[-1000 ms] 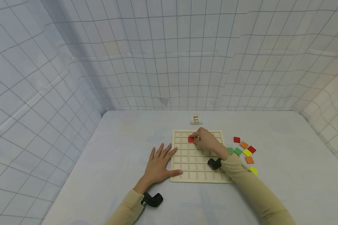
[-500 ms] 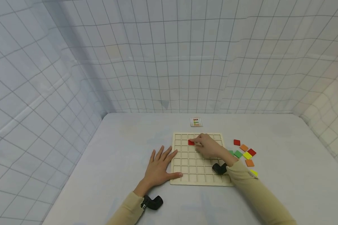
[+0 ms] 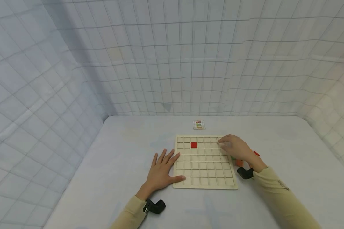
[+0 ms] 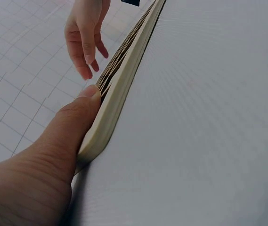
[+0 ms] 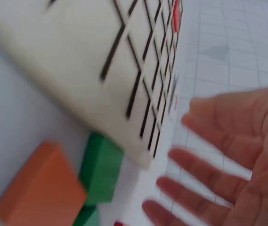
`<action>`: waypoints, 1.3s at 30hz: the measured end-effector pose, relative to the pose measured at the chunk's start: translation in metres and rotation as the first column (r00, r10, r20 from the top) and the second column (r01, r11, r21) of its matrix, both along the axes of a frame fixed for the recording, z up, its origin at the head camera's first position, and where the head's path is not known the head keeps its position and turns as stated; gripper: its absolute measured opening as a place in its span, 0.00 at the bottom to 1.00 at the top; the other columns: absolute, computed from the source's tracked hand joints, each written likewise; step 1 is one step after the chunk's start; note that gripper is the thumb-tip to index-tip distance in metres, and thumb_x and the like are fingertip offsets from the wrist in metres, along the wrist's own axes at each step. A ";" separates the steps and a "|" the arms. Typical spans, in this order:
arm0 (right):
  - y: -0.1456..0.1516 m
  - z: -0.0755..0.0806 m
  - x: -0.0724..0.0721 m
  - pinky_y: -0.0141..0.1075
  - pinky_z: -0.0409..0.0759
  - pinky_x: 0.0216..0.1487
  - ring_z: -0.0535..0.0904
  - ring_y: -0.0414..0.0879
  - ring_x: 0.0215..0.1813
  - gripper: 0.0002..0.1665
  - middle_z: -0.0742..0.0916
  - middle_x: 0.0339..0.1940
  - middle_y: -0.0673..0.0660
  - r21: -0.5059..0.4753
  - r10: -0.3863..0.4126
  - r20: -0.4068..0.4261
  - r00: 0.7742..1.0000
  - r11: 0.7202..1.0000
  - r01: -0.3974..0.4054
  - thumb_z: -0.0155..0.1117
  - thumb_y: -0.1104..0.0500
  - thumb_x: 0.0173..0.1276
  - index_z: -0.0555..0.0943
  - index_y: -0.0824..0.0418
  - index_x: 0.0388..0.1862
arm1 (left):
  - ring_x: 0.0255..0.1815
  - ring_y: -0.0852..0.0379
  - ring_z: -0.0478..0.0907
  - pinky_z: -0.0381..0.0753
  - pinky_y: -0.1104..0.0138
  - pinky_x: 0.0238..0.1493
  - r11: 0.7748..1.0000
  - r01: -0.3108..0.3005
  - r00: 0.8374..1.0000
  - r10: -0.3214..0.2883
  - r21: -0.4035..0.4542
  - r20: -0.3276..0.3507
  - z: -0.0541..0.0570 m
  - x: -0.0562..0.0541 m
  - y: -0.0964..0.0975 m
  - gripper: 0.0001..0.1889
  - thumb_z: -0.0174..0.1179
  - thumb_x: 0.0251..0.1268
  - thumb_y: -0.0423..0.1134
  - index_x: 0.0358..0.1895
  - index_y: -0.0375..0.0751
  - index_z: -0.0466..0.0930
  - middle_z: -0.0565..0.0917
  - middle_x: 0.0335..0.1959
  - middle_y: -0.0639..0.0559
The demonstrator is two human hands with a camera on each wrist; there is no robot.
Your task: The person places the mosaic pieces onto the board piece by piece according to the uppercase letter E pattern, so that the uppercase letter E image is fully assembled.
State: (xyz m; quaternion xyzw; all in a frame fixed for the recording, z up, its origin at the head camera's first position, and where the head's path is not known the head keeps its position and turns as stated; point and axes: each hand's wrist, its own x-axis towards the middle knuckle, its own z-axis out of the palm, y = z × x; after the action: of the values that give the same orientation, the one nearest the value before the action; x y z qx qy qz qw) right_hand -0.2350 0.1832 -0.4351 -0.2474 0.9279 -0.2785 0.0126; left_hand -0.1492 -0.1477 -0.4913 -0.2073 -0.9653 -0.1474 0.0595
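Head view: a flat, cream, gridded board [image 3: 204, 173] lies on a white table [image 3: 126, 143]. One red square tile [image 3: 194, 145] sits in the board's second row from the far edge, third cell from the left. At the board's left edge, a person's left hand [image 3: 159, 171] rests with spread fingers, thumb over the rim, grasping nothing. Above its right edge hangs the right hand [image 3: 236, 149], fingers loosely parted, holding nothing. Beside that edge lie an orange square tile [image 5: 42, 188] and a green square tile [image 5: 102, 167].

The cream gridded board [image 3: 204, 172] lies flat, a red square tile [image 3: 193, 145] in one far-side cell. An orange tile [image 3: 239, 163] lies alongside.
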 end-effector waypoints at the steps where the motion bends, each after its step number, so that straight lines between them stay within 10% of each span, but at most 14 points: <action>1: 0.003 0.000 0.000 0.59 0.71 0.53 0.71 0.66 0.58 0.16 0.79 0.55 0.67 0.022 -0.034 -0.008 0.999 0.999 0.034 0.59 0.61 0.69 0.81 0.67 0.52 | 0.75 0.45 0.40 0.33 0.46 0.69 1.000 -0.003 1.000 0.003 0.001 -0.004 0.000 0.000 -0.001 0.49 0.50 0.51 0.77 0.75 0.56 0.53 0.52 0.75 0.53; 20: 0.052 0.000 -0.007 0.60 0.75 0.45 0.70 0.72 0.52 0.21 0.75 0.52 0.77 0.185 -0.274 -0.017 0.961 0.944 0.273 0.63 0.59 0.64 0.79 0.73 0.51 | 0.75 0.44 0.41 0.34 0.45 0.69 1.000 0.007 1.000 -0.007 0.018 -0.014 -0.003 -0.002 0.000 0.49 0.53 0.51 0.75 0.75 0.55 0.55 0.53 0.75 0.52; 39: 0.053 -0.003 -0.007 0.46 0.76 0.29 0.75 0.62 0.41 0.16 0.81 0.40 0.68 0.185 -0.242 -0.039 0.969 0.952 0.245 0.65 0.59 0.63 0.83 0.67 0.46 | 0.75 0.44 0.41 0.35 0.46 0.69 1.000 0.008 1.000 -0.008 0.007 -0.008 0.001 0.000 -0.001 0.49 0.52 0.52 0.75 0.75 0.55 0.54 0.53 0.75 0.51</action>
State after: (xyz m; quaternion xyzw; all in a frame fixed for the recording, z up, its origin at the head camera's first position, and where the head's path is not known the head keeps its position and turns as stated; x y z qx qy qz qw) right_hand -0.2421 0.2358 -0.4383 -0.1310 0.9736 -0.1869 -0.0061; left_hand -0.1490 -0.1483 -0.4898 -0.2114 -0.9637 -0.1502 0.0633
